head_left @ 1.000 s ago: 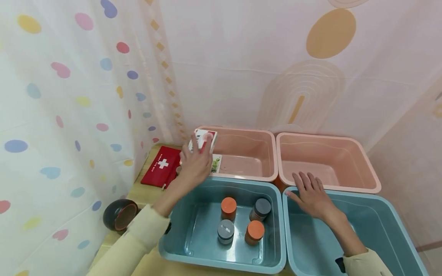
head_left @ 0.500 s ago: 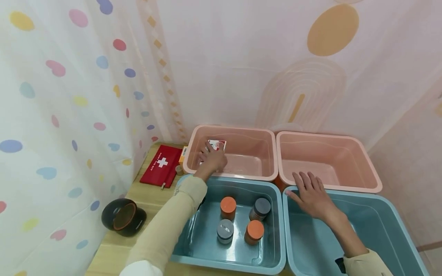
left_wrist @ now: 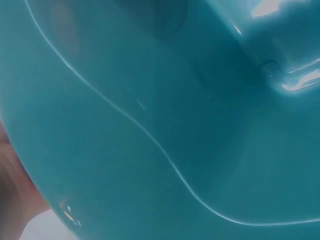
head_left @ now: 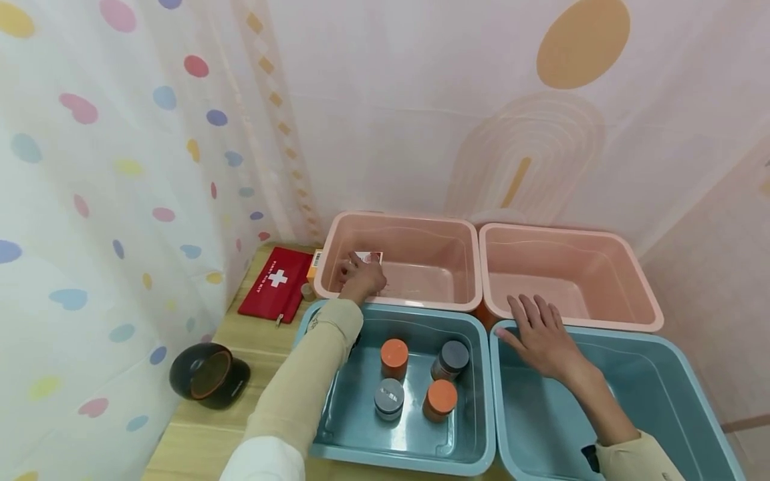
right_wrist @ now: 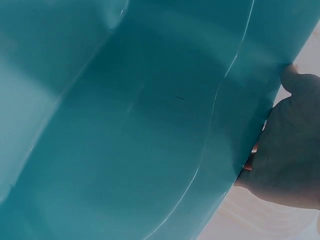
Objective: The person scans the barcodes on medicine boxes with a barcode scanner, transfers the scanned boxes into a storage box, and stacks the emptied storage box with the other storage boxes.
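My left hand reaches down into the left pink bin, fingers bent over a small white and red box. Much of that box is hidden behind the fingers. At the left edge of the left wrist view, part of the hand shows beyond the blue wall. My right hand rests on the rim of the right blue bin, its fingers extended toward the right pink bin. In the right wrist view the same hand lies at the bin's edge.
The left blue bin holds jars with orange lids and grey lids. A red first aid pouch, a yellow box and black bowls sit on the wooden table. A curtain hangs behind.
My left hand has carried the white and red box from above the left pink bin's left side down inside it. The right hand has stayed on the rim.
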